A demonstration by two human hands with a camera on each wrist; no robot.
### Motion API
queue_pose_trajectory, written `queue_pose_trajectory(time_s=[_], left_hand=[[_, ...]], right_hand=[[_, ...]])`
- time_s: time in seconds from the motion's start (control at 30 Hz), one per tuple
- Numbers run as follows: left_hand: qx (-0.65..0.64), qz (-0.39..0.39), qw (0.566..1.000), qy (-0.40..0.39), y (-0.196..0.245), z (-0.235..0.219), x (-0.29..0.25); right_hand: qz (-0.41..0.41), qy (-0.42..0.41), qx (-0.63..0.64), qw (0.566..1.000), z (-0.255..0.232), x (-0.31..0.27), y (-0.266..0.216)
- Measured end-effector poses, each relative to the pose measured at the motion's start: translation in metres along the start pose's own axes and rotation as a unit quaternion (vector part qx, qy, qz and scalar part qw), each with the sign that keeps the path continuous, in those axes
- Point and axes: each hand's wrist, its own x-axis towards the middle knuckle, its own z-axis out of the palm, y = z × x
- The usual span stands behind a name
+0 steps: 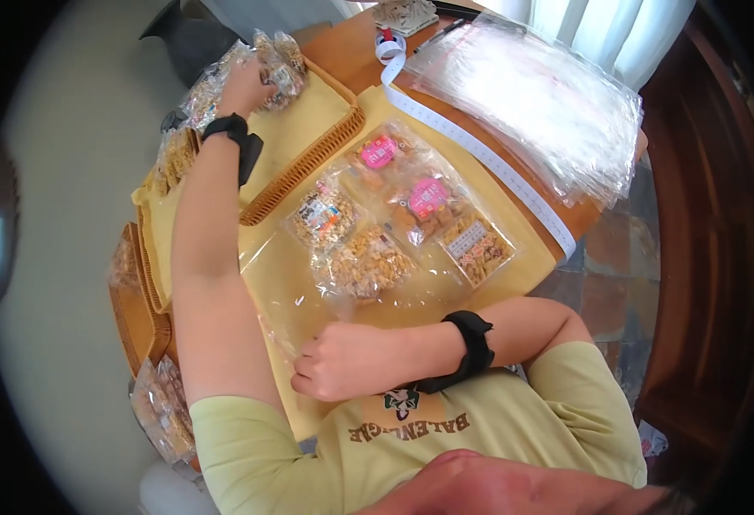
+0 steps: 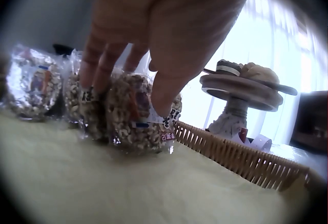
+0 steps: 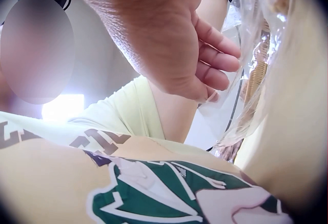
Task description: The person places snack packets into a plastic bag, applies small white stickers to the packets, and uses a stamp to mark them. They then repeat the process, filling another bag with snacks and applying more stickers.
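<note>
My left hand (image 1: 244, 88) reaches into the far end of a paper-lined wicker basket (image 1: 308, 163). In the left wrist view its thumb and fingers grip a wrapped round nut cake (image 2: 134, 116), with more wrapped nut cakes (image 2: 35, 83) beside it. Low in front of the shirt, my right hand (image 1: 343, 360) pinches the edge of a large clear plastic bag (image 3: 251, 96). Inside that bag lie two round nut cakes (image 1: 364, 262), two pink-labelled snack packs (image 1: 428, 202) and a rectangular snack pack (image 1: 477, 249).
A stack of clear plastic bags (image 1: 540, 103) lies at the back right, beside a curling white measuring tape (image 1: 480, 150). More wrapped snacks (image 1: 162, 408) stand at the left. A dark vase (image 1: 184, 43) is behind the basket. In the left wrist view a small cake stand (image 2: 241, 88) rises past the basket.
</note>
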Motion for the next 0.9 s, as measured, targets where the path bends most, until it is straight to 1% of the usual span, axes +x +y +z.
queue_pose_trajectory(time_s=[0.03,0.07,0.13,0.2,0.27,0.33,0.37,0.43,0.5,0.57,0.6,0.63,0.67,0.7,0.73,0.77,0.8,0.83,0.87,0.9], left_hand=[[0.038,-0.051,0.998,0.002,0.0,0.002,0.0],[0.04,-0.053,0.998,0.005,-0.004,0.002,0.0],[-0.016,-0.028,0.999,0.029,-0.005,-0.004,-0.005],[0.004,-0.028,0.999,0.027,0.001,-0.011,-0.014],[0.023,-0.029,0.999,0.028,0.011,-0.026,-0.021],[0.03,-0.058,0.994,-0.084,0.014,-0.038,-0.027],[0.03,-0.061,0.994,-0.083,0.012,-0.042,-0.034],[-0.043,-0.034,0.998,-0.018,0.005,-0.051,-0.05],[-0.093,-0.04,0.992,0.076,-0.012,-0.068,-0.074],[-0.12,-0.056,0.986,0.099,0.008,-0.119,-0.134],[-0.162,-0.092,0.98,0.07,0.0,-0.131,-0.16],[-0.207,-0.062,0.973,0.082,-0.014,-0.136,-0.189],[-0.347,-0.09,0.933,0.039,-0.015,-0.142,-0.221],[-0.38,-0.125,0.916,-0.002,-0.009,-0.153,-0.251],[-0.405,-0.18,0.895,-0.044,0.005,-0.164,-0.277],[-0.429,-0.249,0.861,-0.109,-0.001,-0.161,-0.301],[-0.473,-0.256,0.832,-0.138,0.0,-0.156,-0.322],[-0.481,-0.279,0.807,-0.199,-0.006,-0.147,-0.339],[-0.485,-0.285,0.788,-0.25,-0.004,-0.141,-0.352],[-0.502,-0.298,0.77,-0.256,0.003,-0.136,-0.361]], right_hand=[[0.004,-0.01,-0.002,1.0,-0.001,0.0,0.0],[0.009,-0.019,-0.003,1.0,-0.001,0.0,0.0],[0.009,-0.013,-0.002,1.0,0.001,-0.001,-0.001],[0.01,-0.007,0.002,1.0,0.001,-0.001,-0.002],[0.012,-0.021,-0.007,1.0,-0.001,-0.002,-0.002],[0.002,-0.018,-0.005,1.0,0.0,-0.003,0.001],[-0.007,-0.014,-0.004,1.0,0.0,-0.003,0.002],[-0.004,-0.026,-0.008,1.0,-0.003,-0.003,0.003],[0.0,-0.033,-0.01,0.999,-0.004,-0.003,0.004],[-0.007,-0.009,-0.026,1.0,0.0,-0.003,0.006],[-0.012,-0.007,-0.021,1.0,0.0,-0.003,0.006],[-0.012,-0.004,-0.026,1.0,-0.001,-0.003,0.006],[-0.013,-0.003,-0.03,0.999,-0.001,-0.003,0.006],[-0.02,-0.005,-0.025,0.999,-0.002,-0.003,0.007],[-0.019,-0.014,-0.024,0.999,-0.005,-0.003,0.007],[-0.021,-0.023,-0.023,0.999,-0.007,-0.002,0.008],[-0.033,-0.027,-0.015,0.999,-0.009,-0.001,0.008],[-0.027,-0.015,-0.016,0.999,-0.011,0.0,0.008],[-0.02,-0.004,-0.016,1.0,-0.012,0.001,0.007],[-0.013,-0.011,-0.025,1.0,-0.014,0.001,0.006]])
